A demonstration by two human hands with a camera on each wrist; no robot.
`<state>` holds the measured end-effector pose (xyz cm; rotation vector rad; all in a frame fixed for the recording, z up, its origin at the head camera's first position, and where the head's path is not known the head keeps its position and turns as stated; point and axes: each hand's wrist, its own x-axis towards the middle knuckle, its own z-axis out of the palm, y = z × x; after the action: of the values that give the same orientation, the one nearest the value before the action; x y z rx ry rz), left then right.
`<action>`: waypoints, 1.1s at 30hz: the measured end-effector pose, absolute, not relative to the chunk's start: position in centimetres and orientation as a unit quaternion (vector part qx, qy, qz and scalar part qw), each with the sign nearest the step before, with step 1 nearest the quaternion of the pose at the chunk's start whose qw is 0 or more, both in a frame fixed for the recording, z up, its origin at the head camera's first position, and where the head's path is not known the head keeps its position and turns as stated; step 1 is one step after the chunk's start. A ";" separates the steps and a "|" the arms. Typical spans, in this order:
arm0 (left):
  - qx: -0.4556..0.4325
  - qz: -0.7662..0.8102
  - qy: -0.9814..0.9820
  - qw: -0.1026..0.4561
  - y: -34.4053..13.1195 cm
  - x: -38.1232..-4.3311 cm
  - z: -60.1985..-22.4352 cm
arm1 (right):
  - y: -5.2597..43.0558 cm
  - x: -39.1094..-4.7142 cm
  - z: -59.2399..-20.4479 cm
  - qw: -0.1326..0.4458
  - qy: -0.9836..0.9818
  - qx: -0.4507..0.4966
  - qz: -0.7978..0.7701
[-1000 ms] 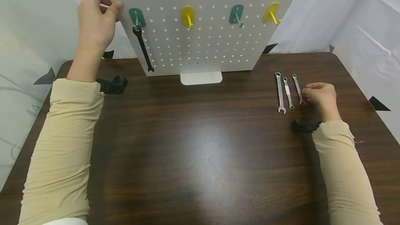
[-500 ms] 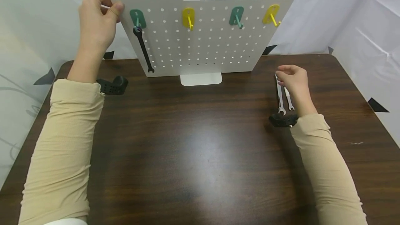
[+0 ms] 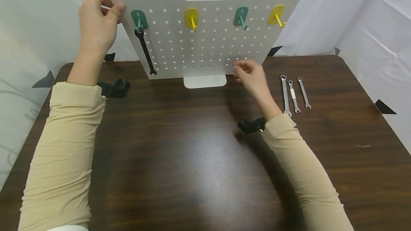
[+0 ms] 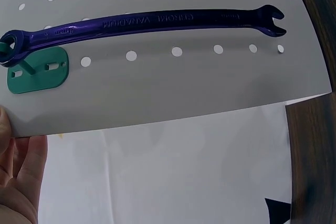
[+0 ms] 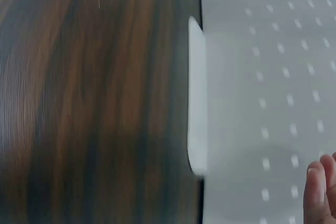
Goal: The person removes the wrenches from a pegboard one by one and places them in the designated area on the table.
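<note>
The right hand (image 3: 254,78) has left the 3 wrenches (image 3: 293,96); it's now near the pegboard (image 3: 216,26).

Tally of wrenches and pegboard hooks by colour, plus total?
Green hooks: 2
Yellow hooks: 2
Dark wrench, hanging: 1
Silver wrenches, on the table: 3
Total: 8
</note>
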<state>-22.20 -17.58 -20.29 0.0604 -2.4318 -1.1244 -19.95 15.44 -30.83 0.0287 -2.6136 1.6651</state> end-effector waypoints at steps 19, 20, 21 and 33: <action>0.016 -0.409 -0.881 0.237 -17.7 -22.1 -20.4 | 5.0 -20.1 -31.6 -0.048 -0.794 0.157 0.585; 0.017 -0.408 -0.881 0.238 -17.8 -22.1 -20.4 | 4.5 -20.1 -31.5 -0.051 -0.794 0.163 0.583; 0.017 -0.409 -0.881 0.238 -17.8 -22.1 -20.4 | 4.1 -20.1 -31.4 -0.053 -0.793 0.169 0.583; 0.018 -0.406 -0.884 0.230 -17.9 -21.9 -20.2 | 0.4 -19.6 -30.6 -0.091 -0.761 0.209 0.607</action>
<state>-21.91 -17.89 -20.21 0.0495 -2.4320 -1.1183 -19.62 0.40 -30.57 0.6977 -2.5422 2.0256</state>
